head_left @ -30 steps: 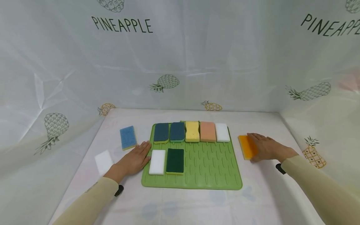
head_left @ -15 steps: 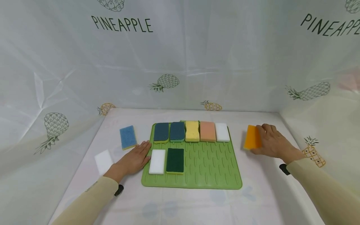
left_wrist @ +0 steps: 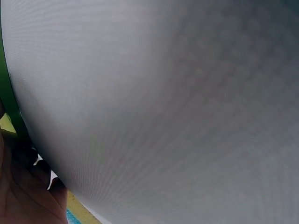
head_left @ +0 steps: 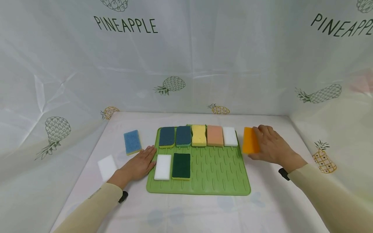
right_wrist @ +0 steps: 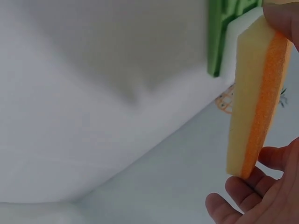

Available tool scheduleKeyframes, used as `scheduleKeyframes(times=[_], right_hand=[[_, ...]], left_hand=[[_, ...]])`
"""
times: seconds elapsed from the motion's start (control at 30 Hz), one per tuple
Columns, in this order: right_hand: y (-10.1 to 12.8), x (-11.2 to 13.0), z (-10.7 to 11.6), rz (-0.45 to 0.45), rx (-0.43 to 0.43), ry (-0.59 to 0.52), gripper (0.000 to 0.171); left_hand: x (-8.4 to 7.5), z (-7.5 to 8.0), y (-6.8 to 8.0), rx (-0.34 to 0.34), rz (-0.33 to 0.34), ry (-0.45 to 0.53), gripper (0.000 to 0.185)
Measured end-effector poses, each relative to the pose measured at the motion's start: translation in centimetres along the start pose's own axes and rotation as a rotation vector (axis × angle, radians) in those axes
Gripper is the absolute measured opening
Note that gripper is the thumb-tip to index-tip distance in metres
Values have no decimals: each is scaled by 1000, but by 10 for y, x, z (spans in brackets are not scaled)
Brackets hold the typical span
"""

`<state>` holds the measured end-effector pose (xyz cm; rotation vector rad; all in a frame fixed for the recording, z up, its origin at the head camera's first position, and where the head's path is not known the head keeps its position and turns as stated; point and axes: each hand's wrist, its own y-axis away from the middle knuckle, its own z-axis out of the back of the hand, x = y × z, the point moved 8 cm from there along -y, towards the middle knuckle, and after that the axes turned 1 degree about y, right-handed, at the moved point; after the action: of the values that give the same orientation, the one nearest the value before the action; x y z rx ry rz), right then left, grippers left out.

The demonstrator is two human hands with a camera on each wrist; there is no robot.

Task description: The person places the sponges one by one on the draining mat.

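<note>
My right hand (head_left: pixel 271 144) grips an orange and yellow sponge (head_left: pixel 250 140) by its ends, thumb on one end and fingertips at the other. In the right wrist view the sponge (right_wrist: pixel 257 98) is held up off the table, its yellow foam layer beside the orange one. It overlaps the right edge of the green ridged mat (head_left: pixel 218 171) in the head view. My left hand (head_left: pixel 140 163) rests on the mat's left edge with fingers extended, beside a white sponge (head_left: pixel 163 167). Part of that palm and fingers (left_wrist: pixel 32 186) shows in the left wrist view.
Along the mat's back lie two dark blue sponges (head_left: pixel 167 136), a yellow one (head_left: pixel 199 136), a peach one (head_left: pixel 215 136) and a white one (head_left: pixel 230 136). A dark green sponge (head_left: pixel 181 166) lies in front. Left of the mat are a blue sponge (head_left: pixel 132 142) and a white one (head_left: pixel 107 166).
My right hand has lifted the orange sponge off the table and carried it left, to the mat's right edge. My left hand has stayed in place.
</note>
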<state>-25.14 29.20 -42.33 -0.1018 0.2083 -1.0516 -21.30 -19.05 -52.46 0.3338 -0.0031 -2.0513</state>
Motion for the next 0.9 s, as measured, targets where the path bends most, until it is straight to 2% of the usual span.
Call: scheduleKeyframes(times=[0.17,0.3,0.6,0.9], right_hand=[[-6,20,6,50,-71,5,103],[-11,33,7,75,-96,13,105],[-20,63,-3,87,-34,10,109],[-28,108,-15,134,-2,-26,116]], left_hand=[[0,0,0,2,3,-4,66],[1,0,0,11,11,-6,66],[1,-1,-2,25,16,-6,67],[2,-1,0,16,14,-6,68]])
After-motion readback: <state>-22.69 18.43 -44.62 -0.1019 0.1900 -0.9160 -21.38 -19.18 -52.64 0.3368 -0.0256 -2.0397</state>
